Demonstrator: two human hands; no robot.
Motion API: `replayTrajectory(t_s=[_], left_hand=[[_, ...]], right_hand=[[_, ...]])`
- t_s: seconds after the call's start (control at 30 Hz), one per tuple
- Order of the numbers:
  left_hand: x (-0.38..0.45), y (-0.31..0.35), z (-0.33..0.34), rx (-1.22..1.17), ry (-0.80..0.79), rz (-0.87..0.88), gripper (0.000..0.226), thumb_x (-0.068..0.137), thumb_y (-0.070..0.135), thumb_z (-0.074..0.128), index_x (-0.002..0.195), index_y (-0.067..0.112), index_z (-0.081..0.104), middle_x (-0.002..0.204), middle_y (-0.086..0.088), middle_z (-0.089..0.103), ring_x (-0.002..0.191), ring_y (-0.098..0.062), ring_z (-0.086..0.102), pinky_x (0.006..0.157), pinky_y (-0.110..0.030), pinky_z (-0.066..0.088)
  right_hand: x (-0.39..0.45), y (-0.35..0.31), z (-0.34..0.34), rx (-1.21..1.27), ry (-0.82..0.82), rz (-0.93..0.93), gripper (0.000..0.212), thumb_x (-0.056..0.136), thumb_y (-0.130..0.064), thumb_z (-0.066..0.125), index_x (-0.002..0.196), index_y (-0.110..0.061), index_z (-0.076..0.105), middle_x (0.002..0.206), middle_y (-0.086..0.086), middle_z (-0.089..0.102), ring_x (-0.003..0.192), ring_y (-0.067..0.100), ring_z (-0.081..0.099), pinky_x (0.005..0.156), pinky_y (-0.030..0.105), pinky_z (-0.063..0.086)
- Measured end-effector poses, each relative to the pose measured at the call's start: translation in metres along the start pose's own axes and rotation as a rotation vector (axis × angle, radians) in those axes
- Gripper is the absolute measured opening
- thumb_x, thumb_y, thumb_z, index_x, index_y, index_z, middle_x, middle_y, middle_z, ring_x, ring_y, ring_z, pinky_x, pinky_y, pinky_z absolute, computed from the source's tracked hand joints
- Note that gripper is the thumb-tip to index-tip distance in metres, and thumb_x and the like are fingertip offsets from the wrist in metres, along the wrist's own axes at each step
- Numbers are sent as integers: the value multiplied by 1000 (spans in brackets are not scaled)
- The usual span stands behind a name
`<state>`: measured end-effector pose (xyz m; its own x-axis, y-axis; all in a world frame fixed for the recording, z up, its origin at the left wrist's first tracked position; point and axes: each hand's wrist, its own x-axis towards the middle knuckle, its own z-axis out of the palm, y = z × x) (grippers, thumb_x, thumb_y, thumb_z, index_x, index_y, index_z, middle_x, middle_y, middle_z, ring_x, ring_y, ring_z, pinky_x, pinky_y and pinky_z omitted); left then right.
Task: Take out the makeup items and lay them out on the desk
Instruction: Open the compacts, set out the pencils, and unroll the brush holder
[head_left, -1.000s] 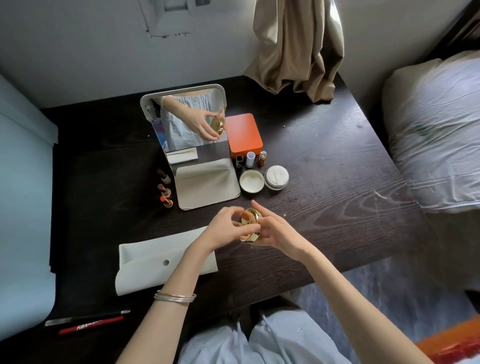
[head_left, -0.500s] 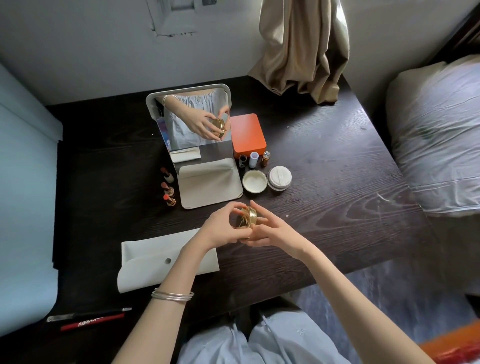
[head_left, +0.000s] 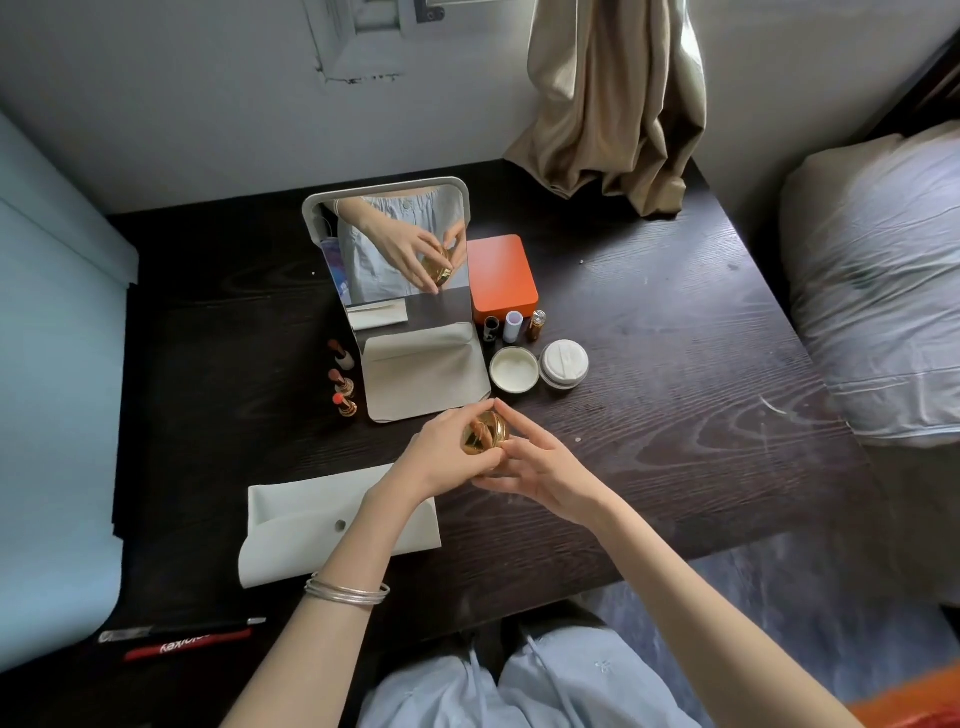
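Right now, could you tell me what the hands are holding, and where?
Both hands hold a gold jar: left hand around its side, right hand underneath.

Glossy gold metal jar (head_left: 484, 432) (mirror-bright) above grained, matt dark wood desk (head_left: 675, 395).
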<state>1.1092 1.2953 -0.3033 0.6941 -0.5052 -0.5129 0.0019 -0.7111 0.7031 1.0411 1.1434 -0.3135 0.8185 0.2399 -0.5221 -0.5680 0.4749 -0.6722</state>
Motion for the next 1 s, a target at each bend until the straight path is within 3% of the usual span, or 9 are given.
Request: replayTrajectory(t_s=[0.17, 0.3, 0.47, 0.67, 1.0], left_hand=[[-4, -1, -5, -70, -61, 10, 71, 70, 38, 72, 129, 56, 37, 121, 6, 55, 98, -14, 58, 94, -40, 50], [-2, -1, -7, -19, -55, 3, 69, 63, 42, 69, 121, 64, 38, 109, 4, 55, 93, -18, 61, 89, -43, 52], [0, 0, -8, 54, 9, 4, 61, 66, 38, 74, 117, 54, 45, 103, 7, 58, 95, -14, 57, 88, -37, 49], [1, 0, -5, 124, 75, -16, 60, 66, 39, 75, 117, 50, 46, 102, 3, 53, 97, -16, 52, 82, -28, 37], [-5, -14, -9, 126, 32, -90, 60, 65, 38, 74, 117, 47, 44, 106, 1, 47, 98, -23, 52, 78, -27, 38]], right_hand=[[2, -2, 2, -26, -35, 17, 49, 96, -1, 40, 134, -32, 41, 116, 9, 66, 106, 25, 64, 91, 41, 53], [1, -5, 5, -92, -65, 0, 48, 95, 4, 39, 124, -32, 52, 111, 7, 67, 104, 23, 64, 90, 38, 54], [4, -4, 9, -181, -51, -44, 53, 88, 6, 35, 130, -23, 48, 120, 11, 61, 106, 23, 62, 93, 45, 52], [8, -1, 18, -235, -17, -78, 51, 86, 0, 37, 117, -36, 55, 117, 3, 63, 104, 17, 62, 89, 41, 54], [14, 16, 21, -184, -60, -50, 56, 84, 0, 38, 129, -32, 48, 129, 14, 56, 110, 27, 59, 93, 47, 51]])
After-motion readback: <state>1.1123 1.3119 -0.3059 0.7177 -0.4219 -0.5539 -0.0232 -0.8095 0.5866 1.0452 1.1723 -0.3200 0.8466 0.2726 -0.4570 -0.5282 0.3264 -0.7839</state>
